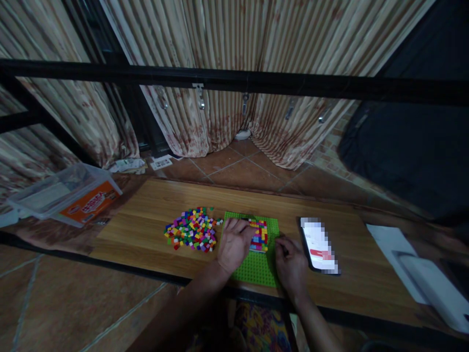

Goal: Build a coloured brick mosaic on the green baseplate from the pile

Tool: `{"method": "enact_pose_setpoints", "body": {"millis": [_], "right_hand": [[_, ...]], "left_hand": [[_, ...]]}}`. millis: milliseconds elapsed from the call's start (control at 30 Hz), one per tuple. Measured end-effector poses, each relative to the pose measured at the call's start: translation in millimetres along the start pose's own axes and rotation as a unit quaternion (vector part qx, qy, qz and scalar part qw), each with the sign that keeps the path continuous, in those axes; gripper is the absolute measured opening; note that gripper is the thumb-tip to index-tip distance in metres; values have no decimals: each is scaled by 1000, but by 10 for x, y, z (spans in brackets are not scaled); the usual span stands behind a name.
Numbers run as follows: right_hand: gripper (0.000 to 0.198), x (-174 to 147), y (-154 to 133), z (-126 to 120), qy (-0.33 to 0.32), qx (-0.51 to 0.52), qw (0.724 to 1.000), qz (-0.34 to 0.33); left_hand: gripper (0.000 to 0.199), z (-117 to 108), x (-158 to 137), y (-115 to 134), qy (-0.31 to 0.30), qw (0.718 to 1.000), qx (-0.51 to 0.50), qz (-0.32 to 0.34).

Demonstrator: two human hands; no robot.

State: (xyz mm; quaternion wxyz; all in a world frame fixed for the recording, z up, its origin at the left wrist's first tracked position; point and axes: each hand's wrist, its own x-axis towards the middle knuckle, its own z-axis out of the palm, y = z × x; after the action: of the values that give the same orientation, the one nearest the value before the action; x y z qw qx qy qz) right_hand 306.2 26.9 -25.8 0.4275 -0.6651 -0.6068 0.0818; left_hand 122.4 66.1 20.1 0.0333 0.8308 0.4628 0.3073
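Observation:
A green baseplate (256, 266) lies on the low wooden table (146, 230), with a patch of small coloured bricks (260, 234) fixed on its far half. My left hand (234, 244) rests on the plate's left part, fingers touching the edge of that patch. At the plate's right edge sits my right hand (291, 261), fingers curled, and whether it holds a brick is hidden. A loose pile of coloured bricks (192, 230) lies just left of the plate.
A phone (318, 244) with a lit screen lies right of the plate. A clear plastic box (64, 193) stands on the floor at the far left. White sheets (421, 269) lie at the right. A black bar crosses the view before striped curtains.

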Motion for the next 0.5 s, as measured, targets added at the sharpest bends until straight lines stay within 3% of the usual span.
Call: {"method": "enact_pose_setpoints", "body": {"millis": [233,500], "right_hand": [[27,4,4,6,3,-2,1000,-4],[27,-4,21,21,10,-7,1000,-21]], "left_hand": [[26,-2,-105,80,16,1000,8,-22],[26,-5,-100,152,-44,998,27,-42]]}}
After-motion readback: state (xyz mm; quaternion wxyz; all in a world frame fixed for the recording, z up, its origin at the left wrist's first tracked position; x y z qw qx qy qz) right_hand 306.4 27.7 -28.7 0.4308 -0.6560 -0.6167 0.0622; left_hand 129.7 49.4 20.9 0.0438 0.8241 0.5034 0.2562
